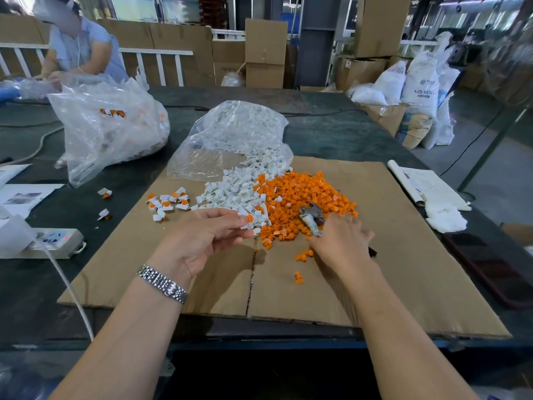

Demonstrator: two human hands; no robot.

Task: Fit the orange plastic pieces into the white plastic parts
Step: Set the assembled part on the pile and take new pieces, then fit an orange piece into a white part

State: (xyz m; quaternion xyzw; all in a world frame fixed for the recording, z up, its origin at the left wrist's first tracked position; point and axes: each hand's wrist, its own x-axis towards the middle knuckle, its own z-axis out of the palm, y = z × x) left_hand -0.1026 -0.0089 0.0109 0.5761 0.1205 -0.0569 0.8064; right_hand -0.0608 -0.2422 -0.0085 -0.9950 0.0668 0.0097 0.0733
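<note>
A heap of orange plastic pieces (305, 197) lies on a cardboard sheet (389, 255), touching a heap of white plastic parts (230, 192) to its left. My left hand (202, 241) is palm-up at the near edge of the white heap and pinches a white part with an orange piece in it (249, 219). My right hand (343, 241) holds a pair of pliers (313, 219) over the near edge of the orange heap. A cluster of fitted white-and-orange parts (167, 202) sits further left.
An open clear bag of white parts (239, 134) lies behind the heaps, a fuller bag (109, 125) at the left. A power strip (54, 241) with its cable, papers (427, 186), white tissue (445, 217) and a dark phone (496, 267) surround the cardboard. Another person (78, 44) works at the far left.
</note>
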